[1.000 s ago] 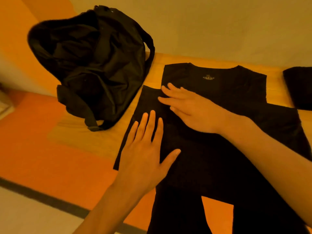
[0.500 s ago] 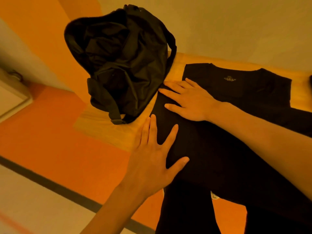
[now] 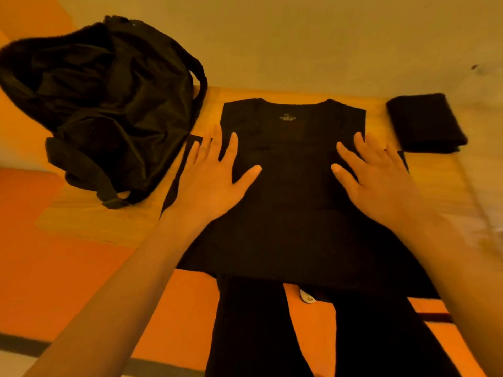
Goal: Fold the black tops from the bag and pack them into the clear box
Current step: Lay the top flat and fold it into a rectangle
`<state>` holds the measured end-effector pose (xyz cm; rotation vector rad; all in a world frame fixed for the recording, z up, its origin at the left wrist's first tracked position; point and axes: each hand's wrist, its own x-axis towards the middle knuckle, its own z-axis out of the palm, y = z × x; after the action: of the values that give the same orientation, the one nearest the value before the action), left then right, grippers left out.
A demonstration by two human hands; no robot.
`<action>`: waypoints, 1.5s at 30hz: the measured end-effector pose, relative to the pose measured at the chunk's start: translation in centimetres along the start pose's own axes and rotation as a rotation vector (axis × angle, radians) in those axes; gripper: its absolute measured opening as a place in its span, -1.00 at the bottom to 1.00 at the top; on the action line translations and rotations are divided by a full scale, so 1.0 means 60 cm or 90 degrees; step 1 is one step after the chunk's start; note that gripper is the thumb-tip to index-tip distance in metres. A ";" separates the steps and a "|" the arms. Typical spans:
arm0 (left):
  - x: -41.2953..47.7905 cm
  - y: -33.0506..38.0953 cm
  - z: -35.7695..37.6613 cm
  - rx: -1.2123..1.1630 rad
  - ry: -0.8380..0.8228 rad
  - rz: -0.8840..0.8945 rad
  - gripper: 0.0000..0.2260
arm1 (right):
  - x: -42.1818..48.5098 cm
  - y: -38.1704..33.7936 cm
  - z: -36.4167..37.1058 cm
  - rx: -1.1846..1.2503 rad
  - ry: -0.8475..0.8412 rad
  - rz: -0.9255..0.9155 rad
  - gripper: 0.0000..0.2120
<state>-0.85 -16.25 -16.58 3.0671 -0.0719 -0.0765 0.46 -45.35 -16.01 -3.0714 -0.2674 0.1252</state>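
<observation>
Black top [image 3: 292,186] is spread flat on the worktop [image 3: 89,221], collar away from me, hem hanging past the near edge under my wrists. My left hand [image 3: 215,180] lies palm down on its left side, fingers straight and spread, gripping nothing. My right hand [image 3: 378,180] is the same on the right side, flat and splayed, holding nothing.

My read: palms are down to pin and smooth the cloth so it doesn't creep before the side folds. A bit of sleeve pokes out just outside each hand. I'd guess those are the edges to take next.

Bag [image 3: 109,104] slumps with its mouth open outside my left hand, close to the sleeve there; touching or not, can't tell. That side is tight: folding inward looks fine, sweeping outward would likely catch the strap. Folded top [image 3: 424,123] sits beyond and outside my right hand, apart from the spread one, bare worktop between, so there is more room there.

Past my fingertips the wall comes close behind the collar, little room to push away. Clear box is not in view.
</observation>
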 end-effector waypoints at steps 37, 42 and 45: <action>-0.186 -0.021 0.045 0.060 0.046 0.016 -0.16 | -0.216 0.041 0.048 -0.005 -0.004 0.105 -0.24; -0.182 0.016 0.017 0.004 0.051 0.022 -0.11 | -0.220 0.024 0.029 -0.023 0.032 0.103 -0.23; -0.136 0.093 0.000 -0.067 0.068 0.138 -0.24 | -0.168 -0.009 0.012 -0.001 0.055 0.071 -0.28</action>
<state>-9.23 -21.42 -15.80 2.9314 -0.3789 0.0922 -9.60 -46.56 -15.91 -3.0829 -0.0910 -0.0026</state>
